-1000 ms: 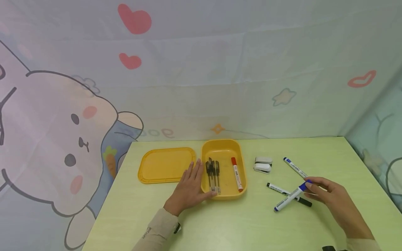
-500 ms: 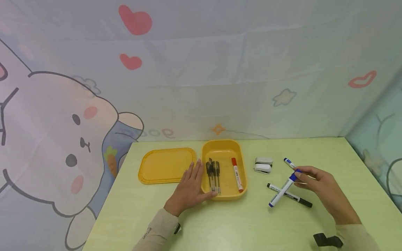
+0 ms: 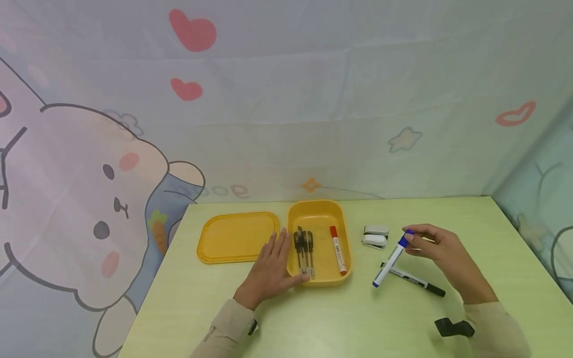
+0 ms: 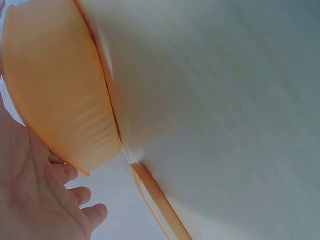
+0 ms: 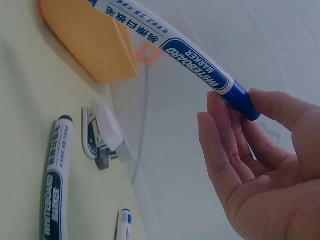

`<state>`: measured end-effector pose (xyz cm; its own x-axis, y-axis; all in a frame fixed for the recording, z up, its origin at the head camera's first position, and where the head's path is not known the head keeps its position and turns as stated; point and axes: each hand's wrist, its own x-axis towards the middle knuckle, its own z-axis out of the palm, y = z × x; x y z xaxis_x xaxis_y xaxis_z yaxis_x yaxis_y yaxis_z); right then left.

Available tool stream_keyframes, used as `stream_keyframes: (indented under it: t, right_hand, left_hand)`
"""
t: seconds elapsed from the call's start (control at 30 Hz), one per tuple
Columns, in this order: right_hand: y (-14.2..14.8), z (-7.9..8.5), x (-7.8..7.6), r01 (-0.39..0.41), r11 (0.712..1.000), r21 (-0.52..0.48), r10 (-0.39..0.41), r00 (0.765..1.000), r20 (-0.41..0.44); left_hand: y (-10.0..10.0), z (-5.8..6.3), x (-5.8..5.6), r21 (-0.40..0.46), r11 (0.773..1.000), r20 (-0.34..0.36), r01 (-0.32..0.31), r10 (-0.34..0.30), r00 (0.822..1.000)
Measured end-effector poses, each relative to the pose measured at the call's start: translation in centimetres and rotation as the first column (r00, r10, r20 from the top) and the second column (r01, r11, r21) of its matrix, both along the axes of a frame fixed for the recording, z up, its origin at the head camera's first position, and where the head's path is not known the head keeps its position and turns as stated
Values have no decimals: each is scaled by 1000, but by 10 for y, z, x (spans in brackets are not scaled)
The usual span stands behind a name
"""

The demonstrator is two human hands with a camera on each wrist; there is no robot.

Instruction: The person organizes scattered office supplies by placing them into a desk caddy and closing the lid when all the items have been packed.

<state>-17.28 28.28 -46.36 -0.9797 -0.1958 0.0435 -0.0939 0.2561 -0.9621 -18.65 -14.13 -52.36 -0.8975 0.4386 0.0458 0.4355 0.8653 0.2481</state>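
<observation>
My right hand pinches a blue whiteboard marker by its cap, between thumb and fingertips. The marker slants down to the left, overlapping a black whiteboard marker that lies on the table. My left hand rests along the left side of a yellow plastic box, fingers straight and thumb over the near rim. Inside the box are several black-capped pens at the left and a red marker at the right. A second blue marker lies on the table in the right wrist view, hidden behind my hand in the head view.
The flat yellow lid lies left of the box. Two small white staplers stand between the box and the markers. A printed cloth backdrop rises behind the far edge of the pale green table.
My right hand has moved left and away from me with the blue marker, and now covers the second blue marker in the head view. My left hand stays at the box.
</observation>
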Motion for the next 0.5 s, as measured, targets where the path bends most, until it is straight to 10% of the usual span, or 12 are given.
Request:
stream_keyframes:
  t: [0.5]
  right_hand:
    - [-27, 16, -19, -42, 998, -51, 41, 999, -15]
  left_hand:
    - [0, 0, 0, -6, 1000, 8, -3, 3, 1000]
